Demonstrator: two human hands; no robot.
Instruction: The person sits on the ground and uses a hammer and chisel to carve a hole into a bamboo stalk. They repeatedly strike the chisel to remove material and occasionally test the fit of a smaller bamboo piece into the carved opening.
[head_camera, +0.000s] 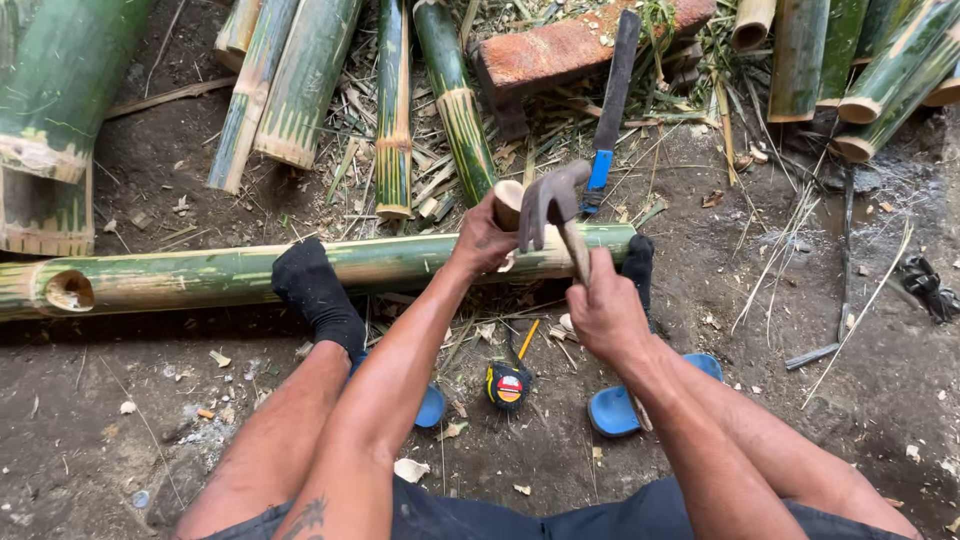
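Note:
My left hand grips a short, pale wooden peg and holds it upright against the top of a long green bamboo pole lying across the ground. My right hand grips the wooden handle of a claw hammer. The dark hammer head sits right beside the peg's top. Both my feet, in black socks, rest on the pole, one on either side of my hands.
A yellow and black tape measure lies on the dirt between two blue sandals. A blue-handled machete leans on a red brick. Several cut bamboo lengths and shavings lie beyond the pole.

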